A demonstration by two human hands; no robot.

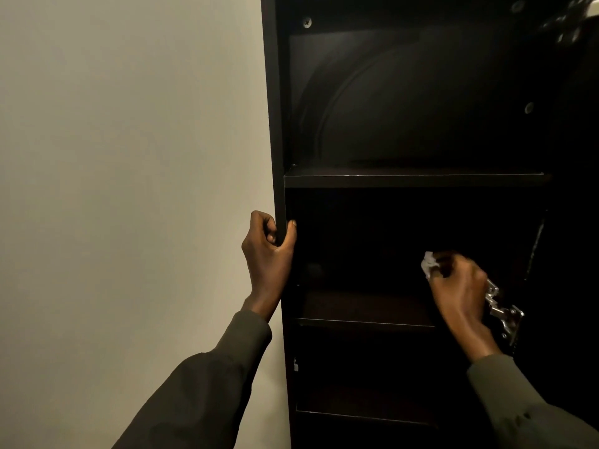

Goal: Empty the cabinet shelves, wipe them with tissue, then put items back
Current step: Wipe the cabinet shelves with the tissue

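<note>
Pinching crumpled white tissue (428, 263), right hand (460, 286) inside dark cabinet (278, 124)

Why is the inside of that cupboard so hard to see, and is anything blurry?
Head view: the wall is evenly lit, but the dark cabinet swallows light, so its lower compartments go nearly black. The right hand and its tissue look slightly smeared, while the left hand gripping the side panel is sharp. The hinge glints, and the wide lens bows the edges.
</note>
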